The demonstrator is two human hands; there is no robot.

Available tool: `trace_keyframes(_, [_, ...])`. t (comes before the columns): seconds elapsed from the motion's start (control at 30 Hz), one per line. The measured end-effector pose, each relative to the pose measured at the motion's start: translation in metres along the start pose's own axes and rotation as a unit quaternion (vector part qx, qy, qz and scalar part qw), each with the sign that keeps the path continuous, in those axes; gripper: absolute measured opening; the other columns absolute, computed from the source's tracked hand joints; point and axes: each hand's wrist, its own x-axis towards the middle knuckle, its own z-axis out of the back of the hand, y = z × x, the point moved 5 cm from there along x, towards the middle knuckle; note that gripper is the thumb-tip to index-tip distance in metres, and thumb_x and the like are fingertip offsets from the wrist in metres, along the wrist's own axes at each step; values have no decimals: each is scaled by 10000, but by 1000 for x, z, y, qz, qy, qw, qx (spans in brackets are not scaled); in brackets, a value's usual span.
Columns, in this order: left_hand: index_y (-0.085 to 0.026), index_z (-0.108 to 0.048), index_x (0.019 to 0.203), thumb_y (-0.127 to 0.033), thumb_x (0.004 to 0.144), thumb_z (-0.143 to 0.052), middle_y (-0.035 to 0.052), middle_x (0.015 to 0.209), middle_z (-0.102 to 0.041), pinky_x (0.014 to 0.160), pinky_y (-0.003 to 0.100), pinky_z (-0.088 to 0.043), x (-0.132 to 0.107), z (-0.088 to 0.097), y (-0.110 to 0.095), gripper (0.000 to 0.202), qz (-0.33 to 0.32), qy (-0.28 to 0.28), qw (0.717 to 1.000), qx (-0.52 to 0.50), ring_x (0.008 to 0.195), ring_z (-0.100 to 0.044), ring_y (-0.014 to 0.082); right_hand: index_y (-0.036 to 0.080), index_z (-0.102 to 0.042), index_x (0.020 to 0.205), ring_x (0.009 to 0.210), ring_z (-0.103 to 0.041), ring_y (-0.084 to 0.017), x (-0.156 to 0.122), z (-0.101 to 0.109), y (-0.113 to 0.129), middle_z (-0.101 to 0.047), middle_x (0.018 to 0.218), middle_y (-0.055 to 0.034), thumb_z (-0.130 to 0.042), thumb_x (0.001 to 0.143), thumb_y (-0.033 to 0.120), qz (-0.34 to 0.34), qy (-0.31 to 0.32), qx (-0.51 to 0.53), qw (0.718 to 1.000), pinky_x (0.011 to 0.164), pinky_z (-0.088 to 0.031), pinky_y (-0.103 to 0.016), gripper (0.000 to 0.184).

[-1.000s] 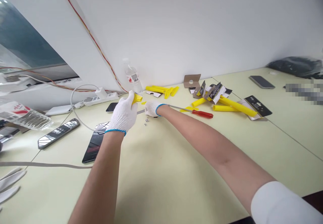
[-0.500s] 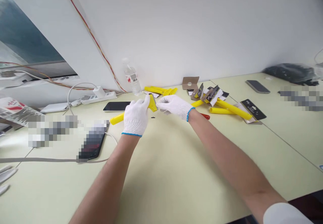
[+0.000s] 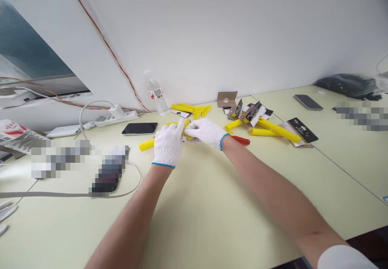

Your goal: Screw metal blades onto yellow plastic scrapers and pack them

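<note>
My left hand (image 3: 168,146), in a white knit glove with a blue cuff, is wrapped round a yellow scraper (image 3: 147,144). Its handle sticks out to the left and its wide head shows between my two hands. My right hand (image 3: 207,133), gloved the same way, has thumb and fingers pinched on the scraper's head, partly covering it. Behind my hands lie more yellow scrapers (image 3: 189,108). A red tool (image 3: 241,140) lies partly hidden behind my right wrist.
Yellow handles (image 3: 279,131) and opened black-and-brown cards (image 3: 254,113) are piled to the right. A clear bottle (image 3: 156,94) stands by the wall. A phone (image 3: 140,128), a power strip (image 3: 117,117) and a white cable (image 3: 138,180) lie left. Another phone (image 3: 308,102) is far right.
My right fingers have come in against the scraper's head, which was slightly apart from them. The scraper is turned differently and my left hand sits a little further right.
</note>
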Motion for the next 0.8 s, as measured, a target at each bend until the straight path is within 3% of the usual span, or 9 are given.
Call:
trace_keyframes(0.07, [-189, -664, 1399, -361, 993, -510, 155, 1105, -730, 754, 411, -400, 2, 3, 11, 467, 34, 31, 998, -39, 987, -667, 319, 172, -656, 1352, 1141, -674, -242, 1, 0, -1, -649, 1351, -118, -658, 1053, 395, 6, 6, -12, 1000, 972, -601, -441, 373])
trace_keyframes(0.1, [-210, -737, 1217, -414, 974, -548, 131, 1030, -738, 732, 382, -401, 3, 4, 17, 370, 51, 58, 994, -75, 911, -672, 294, 173, -656, 1352, 1136, -675, -238, 1, 1, -1, -650, 1348, -119, -657, 1054, 393, 10, 7, -19, 1000, 969, -602, -439, 371])
trace_keyframes(0.23, [-229, -730, 1002, -555, 1002, -492, 51, 897, -724, 688, 311, -419, 2, 13, 25, 403, 18, 138, 957, -254, 768, -635, 211, 162, -651, 1356, 1131, -678, -241, 2, 7, -3, -654, 1335, -118, -667, 1048, 395, 27, 5, -42, 999, 962, -604, -444, 386])
trace_keyframes(0.4, [-206, -649, 920, -529, 989, -504, 44, 858, -706, 635, 295, -420, -1, 13, 28, 361, 53, 169, 936, -305, 713, -620, 184, 140, -673, 1282, 1034, -697, -210, 4, 12, -2, -691, 1228, -102, -673, 1045, 395, 46, -14, -62, 997, 898, -613, -400, 348])
trace_keyframes(0.5, [-205, -629, 902, -533, 980, -520, 33, 825, -679, 606, 291, -414, 0, 10, 30, 354, 71, 158, 939, -296, 671, -608, 173, 124, -733, 1117, 909, -690, -170, 6, 20, -2, -746, 1058, -75, -638, 1041, 317, 51, -35, -67, 996, 833, -571, -307, 228])
trace_keyframes(0.63, [-220, -640, 947, -534, 977, -527, 13, 819, -661, 603, 292, -404, 2, 11, 34, 336, 74, 133, 950, -272, 668, -587, 170, 119, -766, 981, 841, -671, -166, 7, 25, -4, -761, 933, -63, -586, 1026, 298, 48, -48, -95, 993, 760, -519, -269, 258])
trace_keyframes(0.7, [-216, -645, 948, -522, 977, -535, 16, 831, -668, 623, 294, -405, 2, 11, 32, 327, 63, 128, 954, -264, 675, -584, 169, 106, -760, 1008, 860, -678, -178, 8, 23, -5, -754, 950, -71, -620, 1029, 336, 47, -48, -117, 991, 781, -538, -287, 270])
trace_keyframes(0.8, [-211, -655, 956, -504, 981, -540, 23, 849, -685, 654, 293, -414, 2, 11, 27, 316, 42, 124, 952, -276, 708, -606, 176, 123, -708, 1206, 995, -697, -205, 10, 16, -6, -720, 1154, -94, -672, 1038, 388, 47, -42, -125, 990, 884, -598, -371, 316])
